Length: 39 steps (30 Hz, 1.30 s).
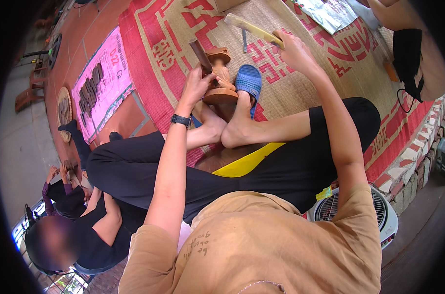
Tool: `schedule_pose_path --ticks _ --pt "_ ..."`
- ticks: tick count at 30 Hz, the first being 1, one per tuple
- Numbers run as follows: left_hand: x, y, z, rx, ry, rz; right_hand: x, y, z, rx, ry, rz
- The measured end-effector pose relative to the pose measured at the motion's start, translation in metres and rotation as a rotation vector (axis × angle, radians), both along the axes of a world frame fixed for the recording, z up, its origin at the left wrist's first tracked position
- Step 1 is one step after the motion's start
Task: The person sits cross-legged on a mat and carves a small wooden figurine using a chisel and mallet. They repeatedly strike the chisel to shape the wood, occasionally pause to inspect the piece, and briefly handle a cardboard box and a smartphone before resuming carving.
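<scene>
My left hand [197,88] is closed around a dark brown wooden stick [199,52], which points up and away over a carved wooden piece [224,77]. That piece has an orange-brown round end near me and a smaller block at its far end. It lies between my feet, the right one in a blue slide sandal [249,81]. Raised to the right, my right hand [295,51] grips one end of a long pale yellow wooden bar [252,30]. A thin grey strip [244,41] shows just below the bar; whether it touches the bar I cannot tell.
A red and tan woven mat [281,93] lies beneath my feet. To the left, a pink sheet [115,61] bears several dark sticks [91,88], with a round woven tray [64,110] beside it. People sit at lower left and upper right. A fan [377,210] stands at my right.
</scene>
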State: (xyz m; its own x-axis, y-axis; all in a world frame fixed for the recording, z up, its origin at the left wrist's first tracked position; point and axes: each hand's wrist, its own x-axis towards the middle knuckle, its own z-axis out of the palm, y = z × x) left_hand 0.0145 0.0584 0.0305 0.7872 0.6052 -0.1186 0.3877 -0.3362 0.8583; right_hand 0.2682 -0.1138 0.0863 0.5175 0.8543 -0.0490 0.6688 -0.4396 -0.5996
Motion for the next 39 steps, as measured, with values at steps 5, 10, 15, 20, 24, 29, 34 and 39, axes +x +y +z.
schedule_pose_path --ticks 5,10,15,20,24,29,34,39 --pt "0.003 0.001 -0.005 0.112 0.02 -0.031 -0.001 0.0 0.0 -0.063 -0.041 0.033" --pt "0.003 0.002 -0.013 0.138 -0.013 -0.034 0.0 0.003 -0.005 -0.07 -0.011 0.034" --pt "0.01 0.0 -0.002 0.038 0.073 -0.06 0.001 0.002 -0.009 -0.107 0.021 0.026" --pt "0.01 0.003 -0.005 0.046 0.041 -0.071 -0.001 0.004 -0.009 -0.082 0.004 0.021" --pt "0.01 0.003 -0.007 0.008 0.067 -0.052 0.001 0.003 -0.011 -0.071 0.009 0.018" --pt "0.003 0.006 -0.027 -0.048 -0.021 -0.03 -0.002 0.007 -0.007 -0.129 0.079 0.014" --pt "-0.001 0.006 -0.026 -0.357 -0.177 0.073 0.0 0.003 -0.014 -0.032 0.029 0.02" --pt "-0.006 0.014 -0.018 -0.465 -0.218 0.129 0.001 0.003 -0.006 -0.041 0.017 0.012"
